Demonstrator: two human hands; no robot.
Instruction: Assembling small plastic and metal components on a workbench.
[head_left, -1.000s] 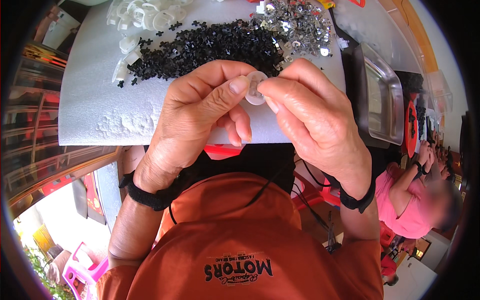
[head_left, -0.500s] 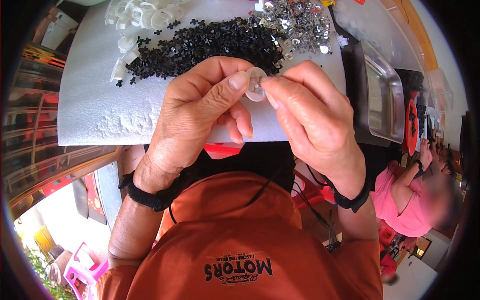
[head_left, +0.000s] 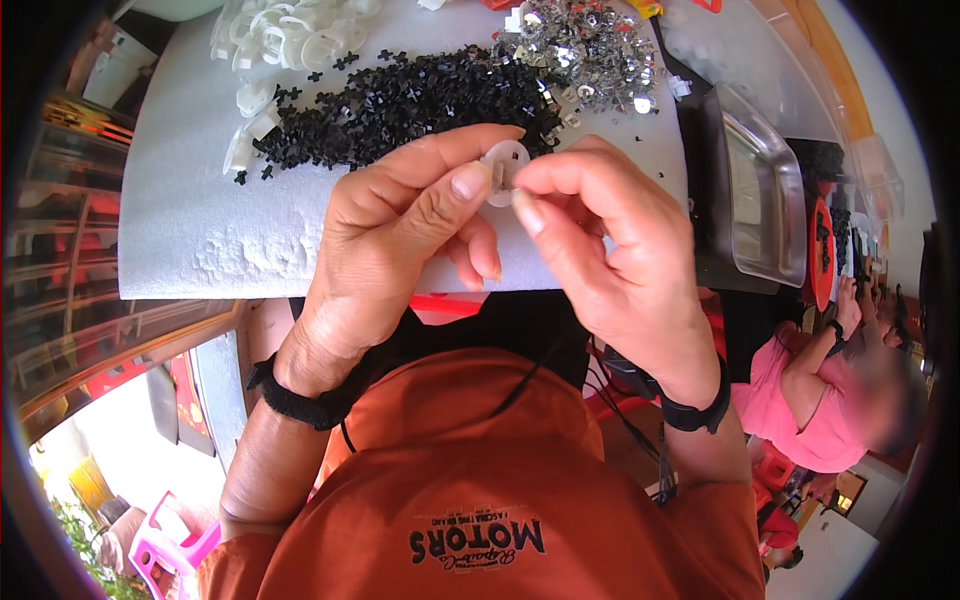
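Note:
A round, translucent white plastic piece (head_left: pixel 508 167) with small slots is pinched at its left edge between the thumb and forefinger of my left hand (head_left: pixel 385 220). It is held up over the near part of the table, its flat face tilted. My right hand (head_left: pixel 635 235) is at its right edge, thumb and forefinger bent close together against the rim. Whether a small part sits between those fingertips is hidden. Just beyond my hands lies a heap of small black cross-shaped parts (head_left: pixel 390 110).
White plastic pieces (head_left: pixel 290 35) are piled at the far left, shiny metal clips (head_left: pixel 590 55) at the far right. All rest on a white foam-covered tabletop (head_left: pixel 230 230). A steel tray (head_left: pixel 765 185) and red dish (head_left: pixel 822 250) stand to the right. A person in pink (head_left: pixel 800 400) sits there.
My right fingertips have drawn back from the middle of the white piece to its right edge. The piece has shifted slightly left and turned a little in my left hand.

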